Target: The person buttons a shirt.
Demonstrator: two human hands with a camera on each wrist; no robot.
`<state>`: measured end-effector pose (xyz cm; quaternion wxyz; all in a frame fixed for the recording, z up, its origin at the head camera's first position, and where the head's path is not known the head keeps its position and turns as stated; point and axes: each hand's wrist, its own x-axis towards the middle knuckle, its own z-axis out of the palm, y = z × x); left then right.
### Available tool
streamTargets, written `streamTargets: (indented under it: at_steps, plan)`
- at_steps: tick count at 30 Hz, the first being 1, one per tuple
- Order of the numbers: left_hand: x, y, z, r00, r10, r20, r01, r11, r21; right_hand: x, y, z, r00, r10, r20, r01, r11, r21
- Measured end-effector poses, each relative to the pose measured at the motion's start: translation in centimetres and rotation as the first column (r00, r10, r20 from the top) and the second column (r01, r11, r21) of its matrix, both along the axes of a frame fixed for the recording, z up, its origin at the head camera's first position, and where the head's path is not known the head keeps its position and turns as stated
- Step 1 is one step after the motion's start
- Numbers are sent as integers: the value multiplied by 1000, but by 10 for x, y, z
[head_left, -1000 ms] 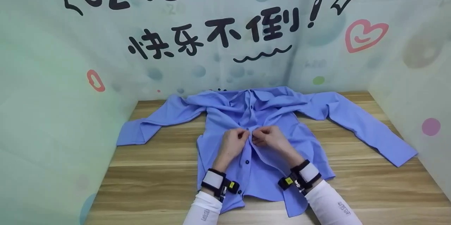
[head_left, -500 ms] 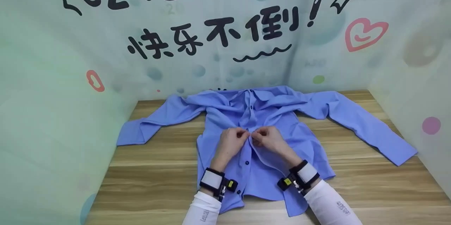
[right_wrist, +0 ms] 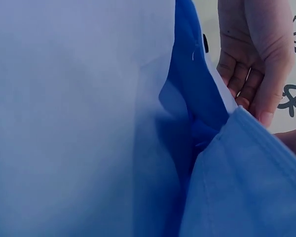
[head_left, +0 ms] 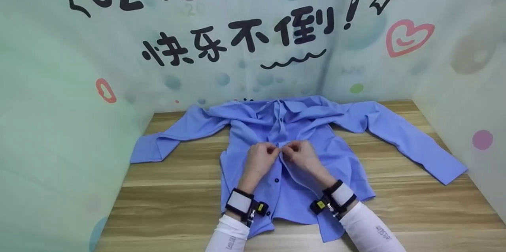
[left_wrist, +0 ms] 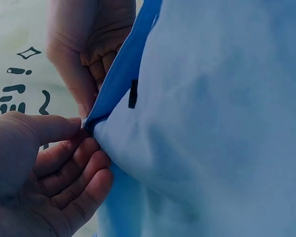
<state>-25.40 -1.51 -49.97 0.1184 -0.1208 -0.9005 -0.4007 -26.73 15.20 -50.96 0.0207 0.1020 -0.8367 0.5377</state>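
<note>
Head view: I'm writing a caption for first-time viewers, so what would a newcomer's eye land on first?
Probably the blue shirt, spread on the wooden table with its sleeves stretched to both sides. Next come the left hand and right hand, pinching its front edges near the middle. Behind, on the pale backdrop, stand bold black lettering and a pink heart outline.

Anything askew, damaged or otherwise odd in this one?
No damage stands out. The shirt gapes in front below where the left hand and right hand pinch it, and one hem corner splays outward, so it looks lopsided, probably because that part is unbuttoned.
</note>
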Motion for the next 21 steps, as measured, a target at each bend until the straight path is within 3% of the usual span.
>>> streamTargets:
  at_steps: [7,15,21]
  plan:
    - [-3,-2,-5,993,-10,116,-8,989,150,1,-1,-2,1000,-5,-12,5,1000,-8]
    - [-3,-4,-5,996,-12,87,1,992,127,1,1,2,999,51,-14,-51,999,-6]
    - [-6,-9,-5,988,-37,153,1,974,225,-1,6,1,995,102,-20,-103,992,-68]
